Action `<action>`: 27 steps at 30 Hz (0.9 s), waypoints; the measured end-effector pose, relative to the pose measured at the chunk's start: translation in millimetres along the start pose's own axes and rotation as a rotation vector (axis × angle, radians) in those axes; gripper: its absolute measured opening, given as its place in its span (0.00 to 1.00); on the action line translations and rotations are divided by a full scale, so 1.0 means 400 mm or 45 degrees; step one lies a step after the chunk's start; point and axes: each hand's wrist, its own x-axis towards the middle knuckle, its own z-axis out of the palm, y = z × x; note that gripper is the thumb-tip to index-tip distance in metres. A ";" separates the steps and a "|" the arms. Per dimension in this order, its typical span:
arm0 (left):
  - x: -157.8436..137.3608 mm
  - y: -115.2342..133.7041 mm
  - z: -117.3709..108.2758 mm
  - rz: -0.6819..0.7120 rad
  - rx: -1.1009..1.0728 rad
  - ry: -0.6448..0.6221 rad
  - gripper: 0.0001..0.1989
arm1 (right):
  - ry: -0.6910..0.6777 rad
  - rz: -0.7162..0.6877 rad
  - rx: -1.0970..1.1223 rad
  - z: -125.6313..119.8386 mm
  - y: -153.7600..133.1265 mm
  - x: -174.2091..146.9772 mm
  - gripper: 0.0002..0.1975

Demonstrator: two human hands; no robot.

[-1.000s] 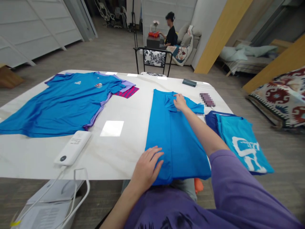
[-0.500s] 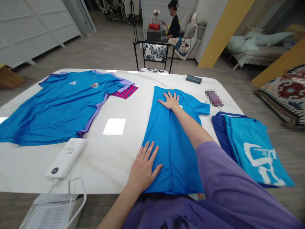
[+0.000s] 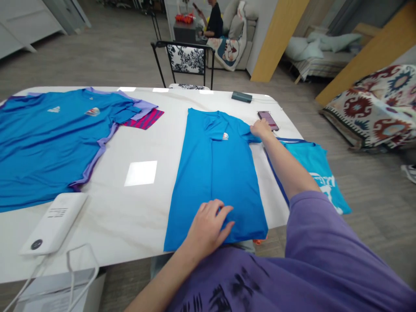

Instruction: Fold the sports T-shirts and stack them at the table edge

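Observation:
A blue T-shirt (image 3: 195, 173) with a small chest badge lies in front of me, its left side folded inward lengthwise and one sleeve folded over onto the chest. My right hand (image 3: 261, 128) reaches to the far right and pinches the end of the other sleeve. Near the shirt's hem is my left hand (image 3: 209, 223), fingers loosely bent with thumb and index apart, holding nothing. Whether its fingers touch the cloth I cannot tell. Just beyond my right hand lies a phone (image 3: 268, 121).
Several spread shirts (image 3: 58, 138) are layered on the left of the white table (image 3: 139, 225). A white device (image 3: 53, 223) with a cable stands at the front left. A folded turquoise shirt (image 3: 308, 158) lies at the right edge, a dark case (image 3: 242, 96) at the back. Beyond stands a chair (image 3: 186, 60); a person sits further off.
My right hand has left the shirt's chest and moved right onto the sleeve end. The left hand has drawn toward the hem and its fingers have curled. The view has turned to the right.

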 end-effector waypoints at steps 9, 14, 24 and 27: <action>0.114 0.239 0.212 0.538 0.123 -0.286 0.15 | -0.041 -0.099 0.132 -0.001 0.140 -0.018 0.20; 0.110 0.252 0.250 0.489 0.209 -0.270 0.12 | 0.018 -0.122 0.386 -0.017 0.147 0.002 0.25; 0.101 0.228 0.154 0.270 -0.045 -0.345 0.09 | -0.100 -0.262 0.452 -0.083 0.079 0.012 0.26; 0.076 0.204 0.076 0.103 -0.326 -0.249 0.16 | -0.056 -0.285 0.389 -0.118 0.007 0.035 0.24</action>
